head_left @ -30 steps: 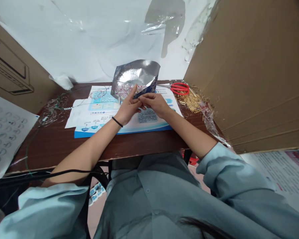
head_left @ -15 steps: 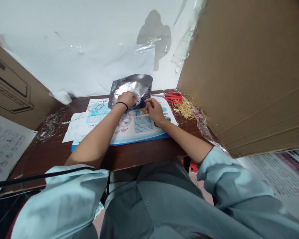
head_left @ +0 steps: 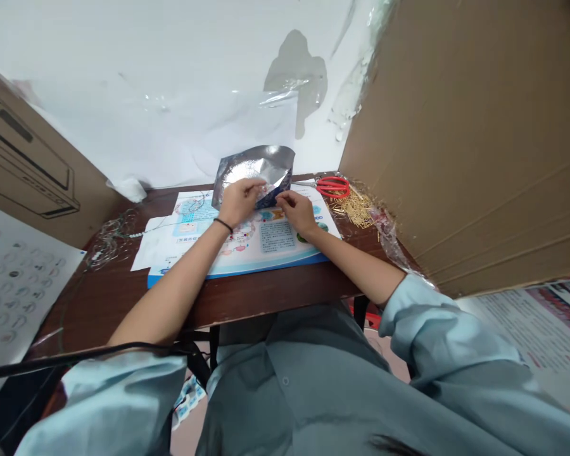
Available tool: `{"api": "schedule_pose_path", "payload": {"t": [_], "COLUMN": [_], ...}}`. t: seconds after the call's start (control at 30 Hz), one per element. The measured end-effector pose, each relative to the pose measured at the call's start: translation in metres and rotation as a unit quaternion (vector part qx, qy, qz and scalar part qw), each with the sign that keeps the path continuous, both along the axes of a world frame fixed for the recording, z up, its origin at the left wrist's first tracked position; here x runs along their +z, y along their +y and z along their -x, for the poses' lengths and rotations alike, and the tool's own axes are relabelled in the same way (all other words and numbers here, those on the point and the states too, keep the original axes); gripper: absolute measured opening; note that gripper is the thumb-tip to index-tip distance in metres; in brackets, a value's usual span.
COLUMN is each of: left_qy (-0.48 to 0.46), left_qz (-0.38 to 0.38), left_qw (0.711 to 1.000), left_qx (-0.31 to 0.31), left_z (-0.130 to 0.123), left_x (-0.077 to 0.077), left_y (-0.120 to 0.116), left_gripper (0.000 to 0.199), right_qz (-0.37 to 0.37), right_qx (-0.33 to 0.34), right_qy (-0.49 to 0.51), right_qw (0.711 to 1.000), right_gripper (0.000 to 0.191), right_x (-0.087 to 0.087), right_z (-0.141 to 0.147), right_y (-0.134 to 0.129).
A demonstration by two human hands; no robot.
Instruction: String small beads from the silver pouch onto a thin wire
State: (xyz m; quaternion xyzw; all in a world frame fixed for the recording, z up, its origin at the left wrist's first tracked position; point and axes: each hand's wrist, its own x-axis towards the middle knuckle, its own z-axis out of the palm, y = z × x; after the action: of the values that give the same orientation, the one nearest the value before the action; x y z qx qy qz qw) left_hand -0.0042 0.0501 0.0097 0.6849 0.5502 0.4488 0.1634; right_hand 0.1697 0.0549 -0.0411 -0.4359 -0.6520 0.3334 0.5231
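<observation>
Both your hands were up over the work: your left hand, black band at the wrist, reached across the pouch's open mouth with its fingers drawn narrow, and your right hand sat just beside the pouch's right side, thumb and forefinger in a narrow pinch. Whether either pinch had anything in it, you couldn't tell from this view; pieces that small got lost against the fingers.

Nearest, the dark table showed its front strip, then came the printed sheet, spread beneath your forearms and hands. On its far part stood the silver pouch, mouth wide, tiny pink and white pieces showing by your left fingertips.

Good handling here, by the look of it, called for a light fingertip pinch, a steady right hand, and a left wrist kept clear of the rim; a knock could well have tipped the pouch and scattered the pieces.

Off to the right lay the red-handled scissors, gold-coloured sticks heaped beside them, and behind everything rose the white wall.
</observation>
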Motion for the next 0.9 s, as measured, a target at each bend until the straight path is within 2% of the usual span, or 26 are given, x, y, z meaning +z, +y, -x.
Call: {"api": "schedule_pose_path", "payload": {"t": [0.07, 0.17, 0.27, 0.33, 0.43, 0.73, 0.9], "left_qy": [-0.117, -0.286, -0.380, -0.415, -0.441, -0.419, -0.413], "left_qz": [0.060, 0.145, 0.199, 0.209, 0.205, 0.223, 0.235], "left_qw": [0.991, 0.945, 0.901, 0.883, 0.872, 0.877, 0.877], "left_qx": [-0.030, -0.064, -0.074, -0.073, -0.063, -0.068, -0.071], "left_z": [0.003, 0.003, -0.002, -0.006, -0.009, -0.013, -0.013], "left_x": [-0.011, -0.027, -0.033, -0.032, -0.031, -0.029, -0.025], "left_y": [-0.021, -0.037, -0.042, -0.042, -0.043, -0.043, -0.045], "left_gripper": [0.026, 0.027, 0.025, 0.027, 0.022, 0.006, 0.006], "right_qz": [-0.023, -0.058, -0.096, -0.120, -0.153, -0.209, -0.235], "right_qx": [-0.002, 0.001, -0.001, -0.005, -0.014, -0.030, -0.007], "right_qy": [-0.019, -0.036, -0.045, -0.054, -0.087, -0.162, -0.175], "right_qw": [1.000, 0.998, 0.994, 0.991, 0.984, 0.964, 0.956], "right_gripper": [0.011, 0.013, 0.014, 0.013, 0.009, 0.011, 0.012], "right_x": [-0.001, -0.002, -0.001, 0.000, 0.001, -0.001, -0.004], "right_z": [0.001, 0.000, -0.002, -0.002, -0.001, 0.002, 0.002], "right_y": [-0.002, -0.004, -0.006, -0.009, -0.014, -0.014, -0.012]}}
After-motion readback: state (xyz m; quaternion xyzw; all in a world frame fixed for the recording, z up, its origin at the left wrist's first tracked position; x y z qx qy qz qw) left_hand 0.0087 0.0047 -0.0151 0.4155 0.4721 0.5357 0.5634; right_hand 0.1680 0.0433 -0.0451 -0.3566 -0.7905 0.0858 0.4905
